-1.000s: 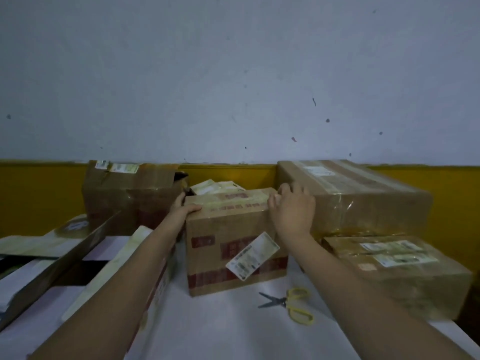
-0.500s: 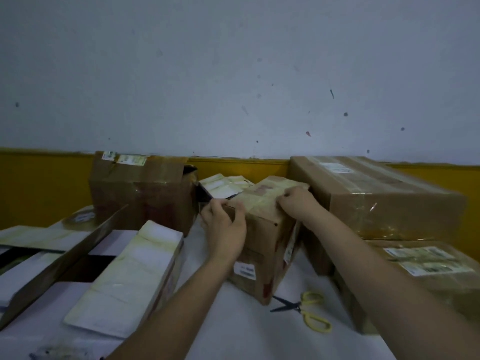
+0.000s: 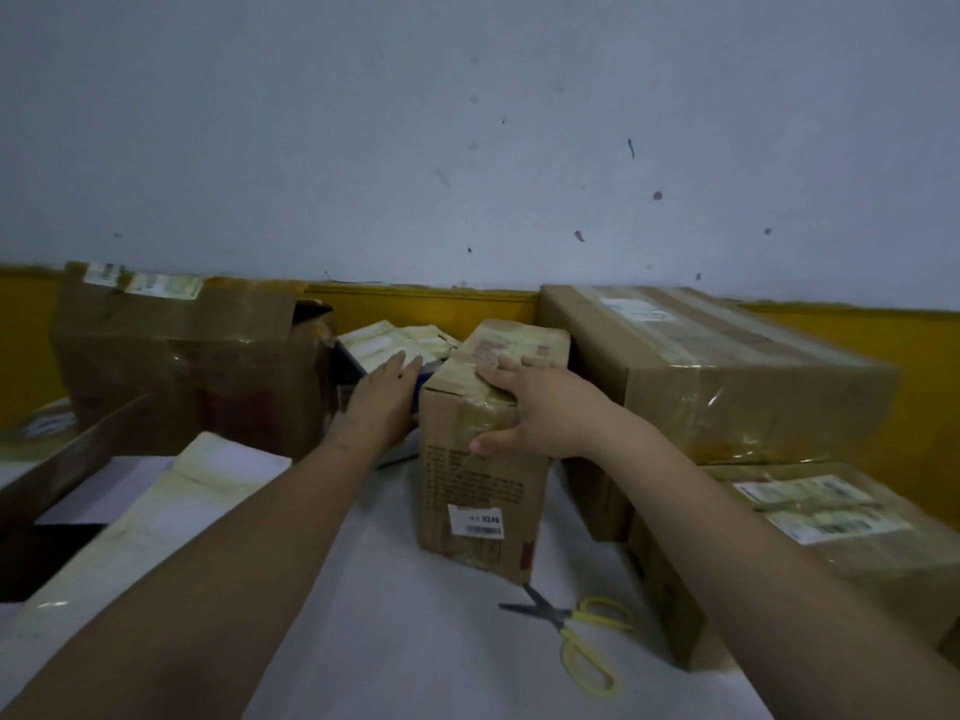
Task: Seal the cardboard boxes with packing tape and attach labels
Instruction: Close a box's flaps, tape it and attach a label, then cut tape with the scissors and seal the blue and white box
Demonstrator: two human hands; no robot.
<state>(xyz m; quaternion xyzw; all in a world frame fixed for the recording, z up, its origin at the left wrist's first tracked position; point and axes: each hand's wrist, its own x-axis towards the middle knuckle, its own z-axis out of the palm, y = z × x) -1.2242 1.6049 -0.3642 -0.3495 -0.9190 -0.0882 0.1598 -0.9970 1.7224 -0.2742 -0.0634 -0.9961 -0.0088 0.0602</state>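
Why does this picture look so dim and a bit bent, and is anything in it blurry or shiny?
Head view: the light is dim and flat, with muted colours. The wide lens bows the yellow wall band. The left hand and the left edge are smeared by motion blur, while the small upright cardboard box and the yellow-handled scissors look sharper. Clear tape on the large cardboard box catches glare.

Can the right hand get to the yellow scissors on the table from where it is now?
Probably yes. The right hand grips the top edge of the small box, and the scissors lie uncovered on the table, just in front of that box, under the right forearm.
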